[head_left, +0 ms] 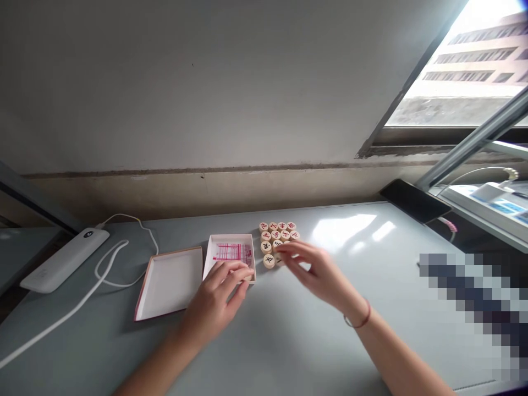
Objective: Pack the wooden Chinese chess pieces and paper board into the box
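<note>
Head view, piece (248, 276) over white box (228, 240)

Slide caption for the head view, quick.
Left hand at an open box, right hand at rows of round, character-marked pieces.

The round pieces (269, 260) look like smooth pale wood, the lid (171, 283) like matt white card, the desk (330, 341) smooth and slightly glossy, the power bank (68, 261) like smooth white plastic.

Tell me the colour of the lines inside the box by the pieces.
The lines are pinkish red, seen best in the head view.
</note>
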Motion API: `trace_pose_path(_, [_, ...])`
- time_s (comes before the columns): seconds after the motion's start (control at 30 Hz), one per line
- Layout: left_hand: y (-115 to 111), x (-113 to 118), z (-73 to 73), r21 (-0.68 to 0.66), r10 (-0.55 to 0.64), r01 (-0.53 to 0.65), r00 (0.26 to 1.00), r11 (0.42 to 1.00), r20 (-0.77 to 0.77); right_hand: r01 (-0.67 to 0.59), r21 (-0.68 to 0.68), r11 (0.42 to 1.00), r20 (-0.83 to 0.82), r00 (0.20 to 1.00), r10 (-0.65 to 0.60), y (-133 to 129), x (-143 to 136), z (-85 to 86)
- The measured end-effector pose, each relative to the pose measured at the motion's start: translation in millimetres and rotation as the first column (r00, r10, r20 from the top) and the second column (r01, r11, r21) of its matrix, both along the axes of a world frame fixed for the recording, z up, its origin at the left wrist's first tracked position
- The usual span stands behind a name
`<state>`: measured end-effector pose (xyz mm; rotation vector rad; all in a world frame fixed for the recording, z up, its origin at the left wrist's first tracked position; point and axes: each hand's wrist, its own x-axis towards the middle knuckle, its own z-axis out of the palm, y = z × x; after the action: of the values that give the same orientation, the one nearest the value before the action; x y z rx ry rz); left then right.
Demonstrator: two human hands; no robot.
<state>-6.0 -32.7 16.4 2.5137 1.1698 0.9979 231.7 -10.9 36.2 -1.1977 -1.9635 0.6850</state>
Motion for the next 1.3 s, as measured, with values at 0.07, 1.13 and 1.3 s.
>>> trace_pose_path(0.07, [5, -7, -2.8, 0.011, 0.031, -0.03, 0.995, 0.999, -0.095, 0.068, -0.064, 0.996, 0.169, 0.984, -0.056, 7, 21, 2.5])
trace_pose_path(1.13, [6, 0, -33.4, 0.024, 0.253, -0.255, 0.936, 0.967, -0.245, -0.04, -0.066, 0.997, 0.316, 0.947, 0.059, 0, 0, -4.5])
trace_pose_path(1.3, [5, 0, -32.5, -0.071, 0.211, -0.228, 0.959, 0.971, -0.191, -0.152, 0.036, 0.988, 0.352, 0.927, 0.129, -6, -21, -16.0])
